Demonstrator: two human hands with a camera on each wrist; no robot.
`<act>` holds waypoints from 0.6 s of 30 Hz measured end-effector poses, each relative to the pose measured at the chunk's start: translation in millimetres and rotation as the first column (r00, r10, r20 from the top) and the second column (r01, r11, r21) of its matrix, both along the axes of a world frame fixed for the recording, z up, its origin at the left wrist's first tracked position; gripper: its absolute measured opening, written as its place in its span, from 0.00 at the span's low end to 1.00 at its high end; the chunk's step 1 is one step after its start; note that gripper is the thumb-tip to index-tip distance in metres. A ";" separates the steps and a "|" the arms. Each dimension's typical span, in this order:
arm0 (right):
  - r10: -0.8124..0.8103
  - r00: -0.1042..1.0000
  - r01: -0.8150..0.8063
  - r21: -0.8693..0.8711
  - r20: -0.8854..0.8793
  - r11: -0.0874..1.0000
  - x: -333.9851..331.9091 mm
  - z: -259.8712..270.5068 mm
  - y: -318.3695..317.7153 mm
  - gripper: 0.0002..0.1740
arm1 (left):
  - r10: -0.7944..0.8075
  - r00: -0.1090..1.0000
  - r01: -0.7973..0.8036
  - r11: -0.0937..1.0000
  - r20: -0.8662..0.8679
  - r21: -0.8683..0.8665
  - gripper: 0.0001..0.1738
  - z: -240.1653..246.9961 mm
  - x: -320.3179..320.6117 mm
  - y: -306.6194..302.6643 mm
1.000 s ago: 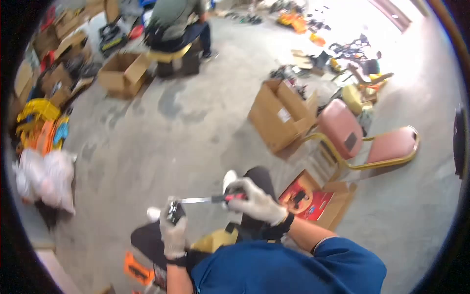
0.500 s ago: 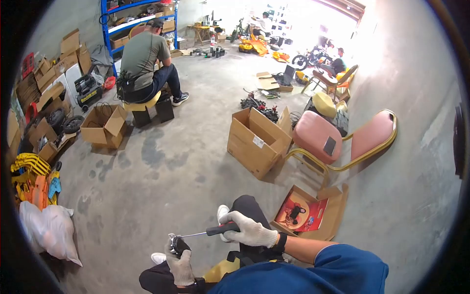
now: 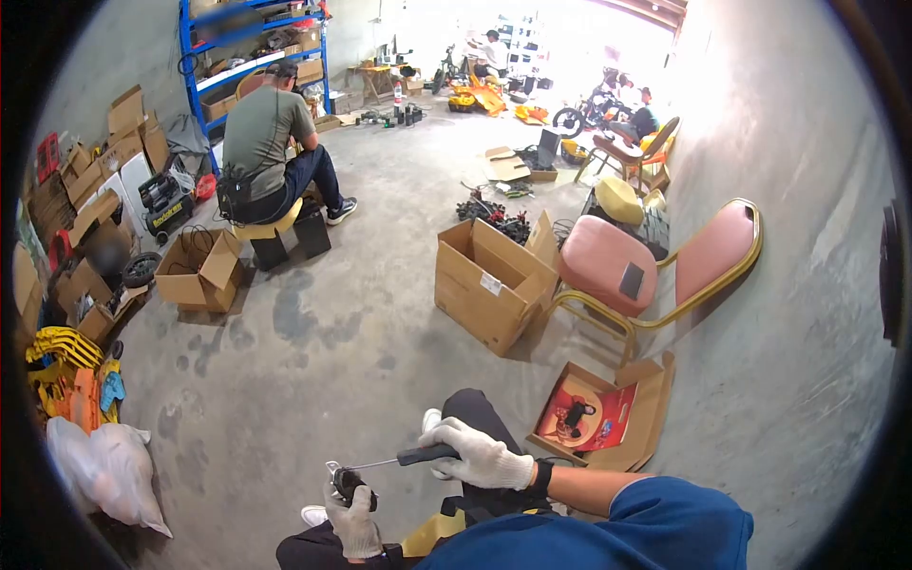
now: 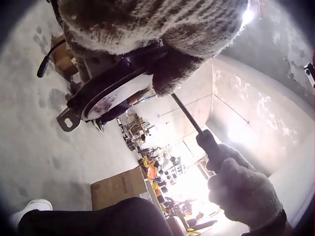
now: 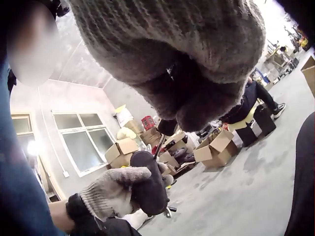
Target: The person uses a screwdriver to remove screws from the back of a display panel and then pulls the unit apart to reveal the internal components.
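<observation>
A round black part with a metal bracket [image 4: 69, 119] and a glossy face [image 4: 115, 98] is gripped by the gloved left hand [image 3: 353, 525], low in the head view. The gloved right hand [image 3: 483, 456] curls round the black handle of a screwdriver [image 3: 426, 455]. Its thin shaft reaches left to the part's upper end. In the left wrist view the shaft [image 4: 187, 113] passes behind the left glove, so its tip is hidden. The right wrist view shows the left hand [image 5: 115, 189] holding the dark back of the part [image 5: 149, 184].
An open cardboard box [image 3: 489, 290] and a pink chair [image 3: 608, 261] stand ahead to the right, with a flat box [image 3: 589, 418] nearer. A seated person [image 3: 266, 142] is at upper left beside another box [image 3: 199, 275]. White bags [image 3: 109, 470] lie at far left.
The head view has tilted up, showing more of the room. Both hands sit lower in it, still gripping the part and screwdriver; the screwdriver handle now shows farther left.
</observation>
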State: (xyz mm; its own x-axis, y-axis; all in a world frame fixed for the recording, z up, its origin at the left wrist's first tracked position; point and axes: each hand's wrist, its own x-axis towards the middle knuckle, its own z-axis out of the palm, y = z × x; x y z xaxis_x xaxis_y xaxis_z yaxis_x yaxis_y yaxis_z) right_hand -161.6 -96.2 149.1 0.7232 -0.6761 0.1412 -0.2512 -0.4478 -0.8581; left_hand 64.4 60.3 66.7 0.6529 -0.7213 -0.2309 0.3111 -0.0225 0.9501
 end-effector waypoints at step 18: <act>-0.015 1.000 0.014 0.031 0.015 0.999 -35.9 -17.8 -22.3 0.28 | -0.024 0.999 0.020 0.995 0.045 0.093 0.29 12.9 -24.4 -39.3</act>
